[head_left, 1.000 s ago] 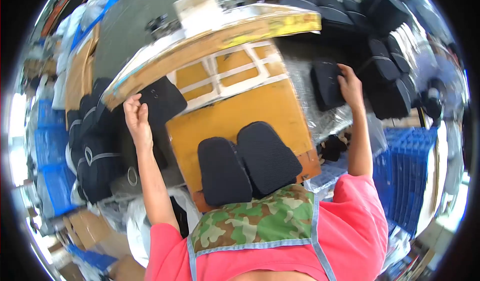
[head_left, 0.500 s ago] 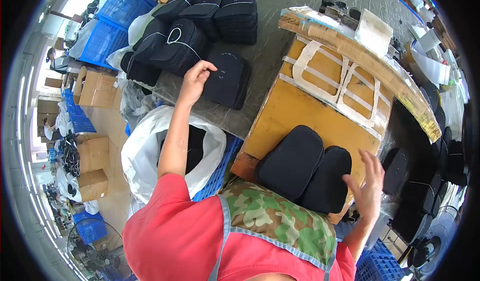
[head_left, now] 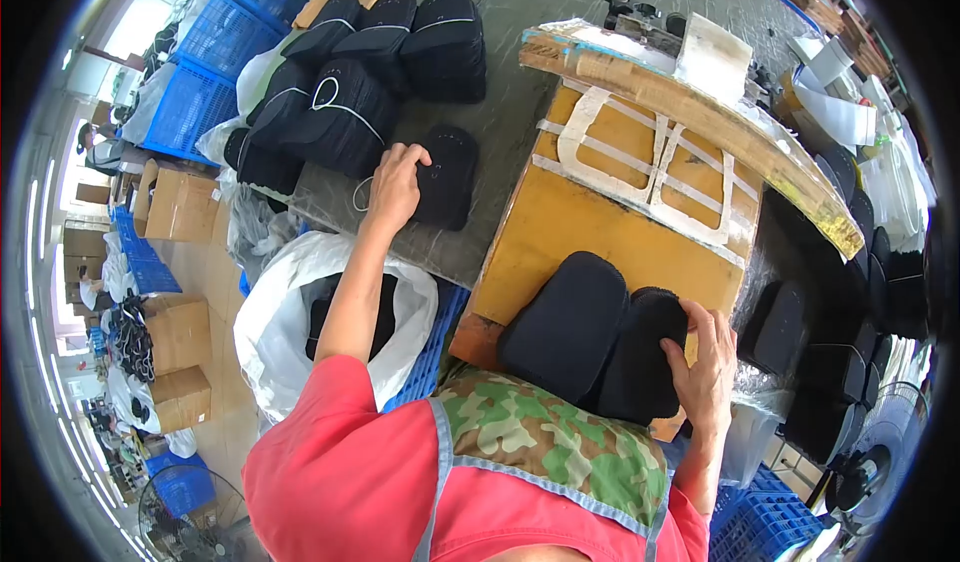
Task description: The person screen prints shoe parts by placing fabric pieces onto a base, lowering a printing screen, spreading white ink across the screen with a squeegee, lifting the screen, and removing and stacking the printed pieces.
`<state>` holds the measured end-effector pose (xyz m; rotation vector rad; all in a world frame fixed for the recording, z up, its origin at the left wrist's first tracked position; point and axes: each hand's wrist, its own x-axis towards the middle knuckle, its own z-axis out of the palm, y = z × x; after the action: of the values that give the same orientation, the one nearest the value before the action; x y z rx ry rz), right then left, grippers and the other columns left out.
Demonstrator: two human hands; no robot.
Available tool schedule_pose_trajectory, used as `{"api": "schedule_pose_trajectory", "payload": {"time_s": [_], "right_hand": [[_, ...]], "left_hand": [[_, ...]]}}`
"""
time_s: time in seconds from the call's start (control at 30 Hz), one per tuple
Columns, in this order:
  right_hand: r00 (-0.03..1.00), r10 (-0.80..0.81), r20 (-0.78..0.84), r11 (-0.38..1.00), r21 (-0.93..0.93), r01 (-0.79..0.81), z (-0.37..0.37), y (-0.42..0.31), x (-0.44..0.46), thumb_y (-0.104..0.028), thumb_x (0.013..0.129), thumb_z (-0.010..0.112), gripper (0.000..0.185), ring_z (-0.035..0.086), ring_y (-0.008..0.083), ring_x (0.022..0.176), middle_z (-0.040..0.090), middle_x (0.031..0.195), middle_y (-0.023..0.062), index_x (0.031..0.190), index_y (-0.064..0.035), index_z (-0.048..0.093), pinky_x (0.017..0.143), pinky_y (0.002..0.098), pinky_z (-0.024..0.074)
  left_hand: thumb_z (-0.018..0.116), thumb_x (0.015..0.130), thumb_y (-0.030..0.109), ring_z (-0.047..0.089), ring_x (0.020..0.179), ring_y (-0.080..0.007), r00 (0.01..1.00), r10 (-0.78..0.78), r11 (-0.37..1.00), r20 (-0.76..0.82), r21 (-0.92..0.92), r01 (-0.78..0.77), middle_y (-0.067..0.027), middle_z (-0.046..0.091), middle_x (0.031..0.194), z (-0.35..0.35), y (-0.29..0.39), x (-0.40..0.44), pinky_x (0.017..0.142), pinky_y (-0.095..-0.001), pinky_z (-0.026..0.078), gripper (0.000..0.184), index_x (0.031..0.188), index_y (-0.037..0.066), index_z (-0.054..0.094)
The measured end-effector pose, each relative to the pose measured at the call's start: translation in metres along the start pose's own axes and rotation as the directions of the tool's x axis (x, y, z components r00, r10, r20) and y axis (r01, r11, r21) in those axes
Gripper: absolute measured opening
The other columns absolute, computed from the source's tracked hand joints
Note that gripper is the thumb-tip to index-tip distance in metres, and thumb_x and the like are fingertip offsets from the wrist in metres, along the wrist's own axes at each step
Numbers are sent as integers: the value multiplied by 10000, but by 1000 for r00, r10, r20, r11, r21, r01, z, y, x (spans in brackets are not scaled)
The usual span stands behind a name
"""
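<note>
My left hand (head_left: pixel 397 190) has its fingers curled at the left edge of a black rounded pad (head_left: pixel 446 177) with small holes, lying on the grey table. Whether anything is pinched in those fingers is hidden. A thin white loop (head_left: pixel 360 195) shows beside that hand. My right hand (head_left: pixel 708 362) is closed on the right edge of a black pad (head_left: pixel 640 357), thumb on its top. Left of that pad, partly overlapped with it, lies a wider black pad (head_left: pixel 563 322). Both rest on the yellow board (head_left: pixel 510 242) in front of me.
Banded stacks of black pads (head_left: pixel 345 112) stand at the back left of the table. A curved wooden bar (head_left: pixel 690 112) crosses the board's far side, above a pale taped frame (head_left: pixel 655 177). A white-lined bin (head_left: pixel 265 332) stands below left; more black pads (head_left: pixel 775 327) lie right.
My right hand has moved left and closed on the right-hand pad's edge. The fingers of my left hand have curled at the holed pad's left edge. The whole view has shifted slightly.
</note>
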<state>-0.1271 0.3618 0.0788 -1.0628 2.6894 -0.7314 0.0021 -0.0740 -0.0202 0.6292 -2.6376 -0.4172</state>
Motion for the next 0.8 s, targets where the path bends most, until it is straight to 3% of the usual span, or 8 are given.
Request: {"api": "schedule_pose_trajectory", "payload": {"time_s": [0.07,0.17,0.4,0.47,0.6,0.67,0.73,0.8], "right_hand": [[1000,-3,12,1000,15,3,-1,1,0,-56,689,747,391,572,304,927,604,947,114,1048,-44,593,846,410,423],[995,-81,-52,997,6,81,2,4,1,-63,677,752,261,577,315,897,619,868,121,893,-35,610,833,409,426],[991,-120,-67,987,97,126,-11,11,-2,-51,762,694,187,590,354,861,614,819,152,911,-19,585,833,429,447],[991,-91,-101,986,128,103,-24,9,1,-48,806,656,161,614,366,812,625,819,184,944,-3,587,760,409,473],[957,205,-204,902,419,-104,-39,37,29,-72,863,611,159,541,255,615,575,721,153,986,28,598,615,313,454],[930,134,-342,954,298,-27,-25,79,68,-85,869,605,202,474,235,595,555,707,128,1045,13,601,612,295,439],[917,120,-380,950,314,5,-2,118,119,-95,862,610,226,546,279,648,594,764,168,1063,8,600,655,329,470],[912,-25,-410,991,108,76,21,153,172,-106,875,584,244,605,345,843,632,931,218,1092,5,602,783,389,482]], "left_hand": [[481,827,-70,538,948,-355,996,65,996,-62,57,-62,-120,533,961,2,5,-1,750,-474,437,212,944,95,546],[560,844,71,475,1134,-355,999,-46,991,-21,125,48,-118,499,1190,6,4,-2,889,-522,390,248,1082,128,519],[537,917,354,211,1398,-348,973,-68,979,219,202,23,-135,310,1467,29,36,29,1045,-683,202,496,1361,173,410],[581,892,310,244,1364,-334,969,-69,982,235,188,24,-122,341,1415,38,37,33,1014,-658,258,449,1299,157,467],[626,856,243,296,1314,-313,960,-85,990,267,135,50,-95,395,1323,33,46,38,976,-621,314,383,1211,143,523],[617,868,235,283,1339,-316,940,-108,983,324,176,52,-91,370,1386,31,47,39,997,-600,301,412,1257,161,501],[599,882,249,260,1366,-325,964,-49,972,262,234,-15,-98,343,1429,29,52,35,1031,-589,273,422,1284,170,495],[591,885,242,276,1361,-328,976,89,975,199,181,-126,-107,347,1437,21,63,29,1044,-595,255,430,1297,165,494]]}}
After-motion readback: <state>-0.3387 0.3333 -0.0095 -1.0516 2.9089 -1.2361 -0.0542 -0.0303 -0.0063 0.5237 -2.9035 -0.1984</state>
